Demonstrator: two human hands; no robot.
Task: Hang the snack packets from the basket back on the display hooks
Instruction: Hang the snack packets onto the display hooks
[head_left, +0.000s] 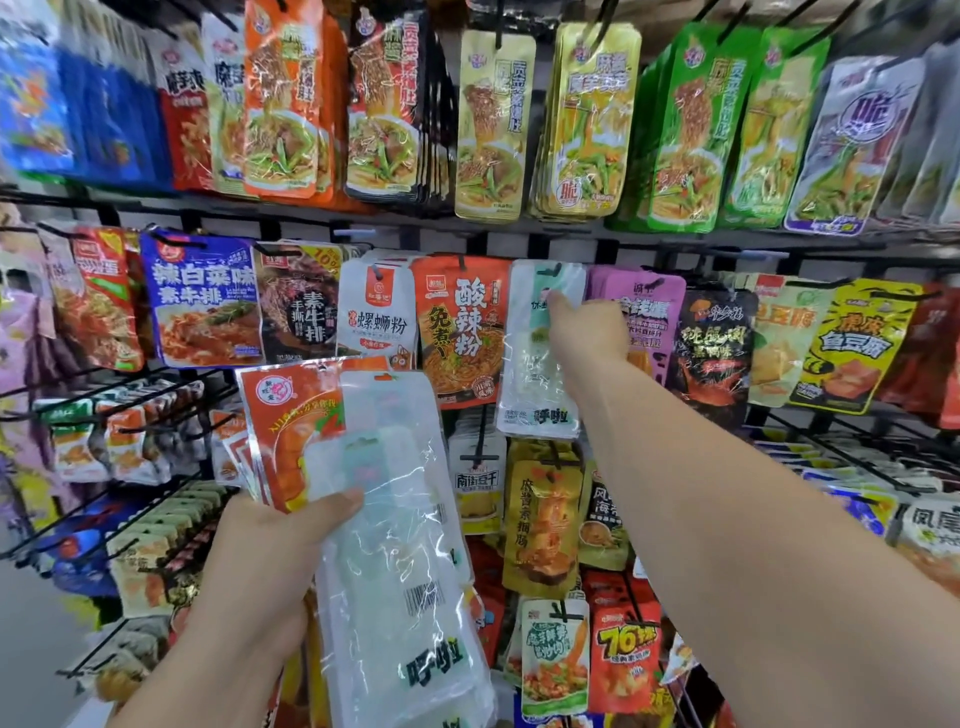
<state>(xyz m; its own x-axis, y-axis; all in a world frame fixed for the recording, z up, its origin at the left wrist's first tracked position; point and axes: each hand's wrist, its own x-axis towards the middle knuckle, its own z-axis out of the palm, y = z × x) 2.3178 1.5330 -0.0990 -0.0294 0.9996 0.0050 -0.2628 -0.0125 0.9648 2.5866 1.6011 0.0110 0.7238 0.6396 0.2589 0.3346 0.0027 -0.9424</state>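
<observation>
My left hand (270, 566) grips a stack of snack packets at lower centre: clear white packets (400, 545) in front and an orange packet (283, 415) behind them. My right hand (587, 332) reaches up to the middle row, where a clear white packet (535, 364) of the same kind hangs on a black hook (551, 270). The fingers touch its upper right part, near the hook; whether they pinch it cannot be made out. The basket is out of view.
Black wire hooks full of hanging packets fill the rack: yellow and green packets (587, 119) above, an orange noodle packet (462, 332) left of my right hand, a purple packet (649, 312) right of it. Lower hooks (124, 415) jut out at left.
</observation>
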